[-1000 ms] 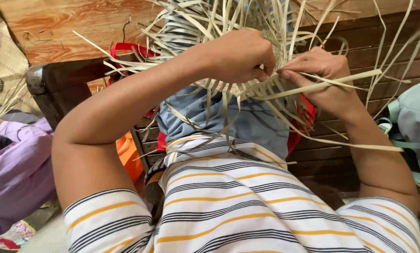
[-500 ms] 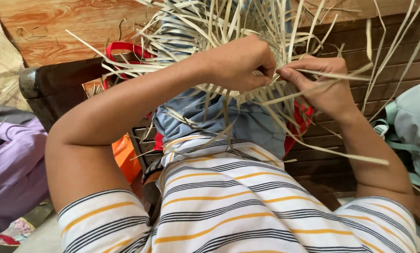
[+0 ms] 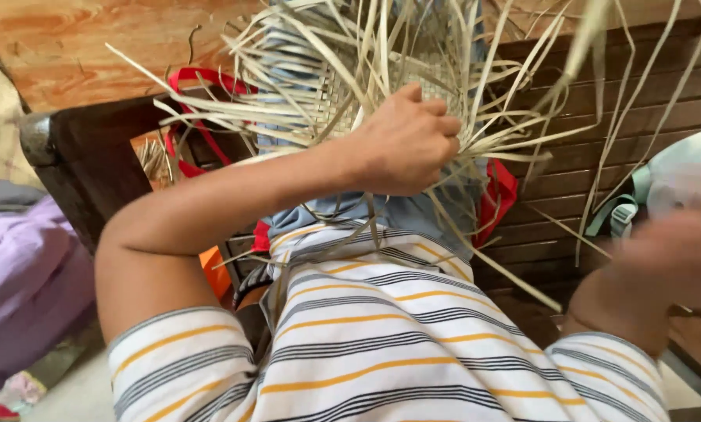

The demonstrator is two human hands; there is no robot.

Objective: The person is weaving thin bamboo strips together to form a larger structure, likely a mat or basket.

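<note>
Left hand [image 3: 407, 141] closed in a loose fist over the near edge of a half-woven piece of pale flat straw strips [image 3: 342, 94], fingers curled into the strands, knuckles toward the camera. The woven part, a tight checked patch, sits just above and left of the hand; from it many loose pale strips fan out in all directions, some long ones trailing down across the lap and off to the right. The piece is held up in front of the chest, over the blue cloth [image 3: 413, 215] on the lap. Right hand [image 3: 670, 254] is at the right edge of the view, well apart from the weaving, blurred; cannot tell whether it is open or closed, or whether it holds anything. The person wears a white short-sleeved shirt with grey and orange stripes [image 3: 381, 344], which fills the lower part of the view. Behind the weaving: a dark brown slatted wooden bench [image 3: 600, 117] and, above it, a reddish-brown wooden board [image 3: 124, 39]. Red straps [image 3: 202, 86] show to the left of the weaving and a red fabric edge to its right. Purple cloth [image 3: 22, 281] at far left. A pale teal bag with a strap [image 3: 624, 207] lies on the bench at right.
</note>
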